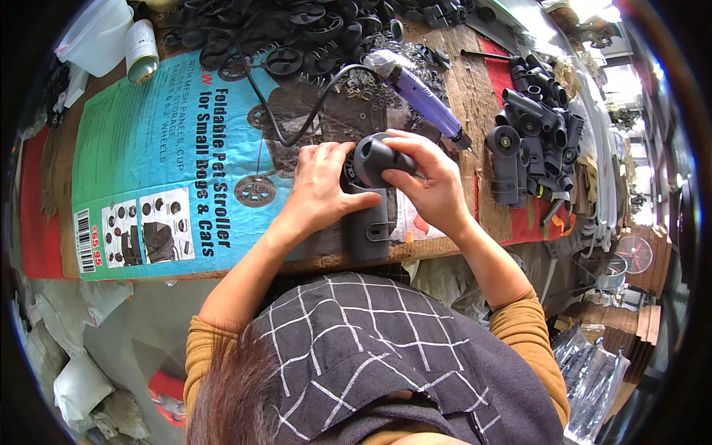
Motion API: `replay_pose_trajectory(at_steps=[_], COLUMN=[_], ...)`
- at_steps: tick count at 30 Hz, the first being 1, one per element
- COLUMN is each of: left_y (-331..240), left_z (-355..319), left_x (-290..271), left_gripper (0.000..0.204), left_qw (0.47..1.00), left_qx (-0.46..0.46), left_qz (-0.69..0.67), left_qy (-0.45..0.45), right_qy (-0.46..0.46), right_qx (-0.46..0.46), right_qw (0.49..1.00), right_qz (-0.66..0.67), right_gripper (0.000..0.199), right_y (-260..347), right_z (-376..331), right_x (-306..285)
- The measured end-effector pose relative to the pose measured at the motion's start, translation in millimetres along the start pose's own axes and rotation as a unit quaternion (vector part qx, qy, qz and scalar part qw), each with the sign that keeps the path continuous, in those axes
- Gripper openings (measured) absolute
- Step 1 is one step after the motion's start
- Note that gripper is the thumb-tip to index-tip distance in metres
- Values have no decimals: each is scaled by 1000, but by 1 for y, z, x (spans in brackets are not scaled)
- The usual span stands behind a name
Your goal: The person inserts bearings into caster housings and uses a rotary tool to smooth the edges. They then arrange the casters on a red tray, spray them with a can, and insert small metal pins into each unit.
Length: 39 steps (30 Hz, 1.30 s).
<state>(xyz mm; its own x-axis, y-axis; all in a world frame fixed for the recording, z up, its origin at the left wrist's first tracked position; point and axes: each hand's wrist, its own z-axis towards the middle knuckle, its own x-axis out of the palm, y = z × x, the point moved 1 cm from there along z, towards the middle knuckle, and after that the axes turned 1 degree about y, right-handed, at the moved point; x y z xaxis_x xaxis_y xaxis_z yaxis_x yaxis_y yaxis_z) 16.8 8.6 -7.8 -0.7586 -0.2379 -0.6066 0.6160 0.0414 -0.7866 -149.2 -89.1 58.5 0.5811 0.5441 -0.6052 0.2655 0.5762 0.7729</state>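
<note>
I see a dark grey plastic wheel housing (373, 194) (rounded cap above a flat bracket) at the workbench's (482, 89) near edge. The left hand (320, 185) lies flat against it, thumb hooked underneath; the right hand (430, 182) pinches the cap with curled fingers.

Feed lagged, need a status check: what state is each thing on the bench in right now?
Grey plastic housing: flat on the bench, held by both hands.
Left hand: pressing the housing.
Right hand: fingers gripping its rounded cap.
Purple power screwdriver: lying unheld.
Spray can: on its side.
</note>
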Motion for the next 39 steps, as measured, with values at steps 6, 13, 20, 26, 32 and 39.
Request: replay_pose_trajectory(at_steps=[6, 13, 20, 26, 32, 39], left_y=[2, 8, -16, -23, -28, -32], left_z=[1, 13, 29, 45, 58, 72], left_x=[-1, -22, -30, -29, -32, -6], left_gripper=[80, 58, 49, 43, 62, 44], left_qw=[1000, 987, 978, 955, 912, 820], left_qx=[20, -29, -58, -111, -250, -456], left_qz=[0, -34, 5, 39, -68, -192], left_qy=[-11, 152, 201, 273, 318, 289], right_qy=[87, 135, 99, 112, 57, 24], right_qx=[13, 57, 31, 20, 19, -22], right_qw=[993, 989, 993, 991, 990, 979], right_qz=[-73, -13, 53, 64, 129, 202], right_gripper=[36, 40, 41, 36, 36, 41], right_y=[-12, -26, -37, -44, -54, -71], right_z=[12, 5, -3, -3, -15, -23], right_x=[8, 6, 14, 13, 19, 16])
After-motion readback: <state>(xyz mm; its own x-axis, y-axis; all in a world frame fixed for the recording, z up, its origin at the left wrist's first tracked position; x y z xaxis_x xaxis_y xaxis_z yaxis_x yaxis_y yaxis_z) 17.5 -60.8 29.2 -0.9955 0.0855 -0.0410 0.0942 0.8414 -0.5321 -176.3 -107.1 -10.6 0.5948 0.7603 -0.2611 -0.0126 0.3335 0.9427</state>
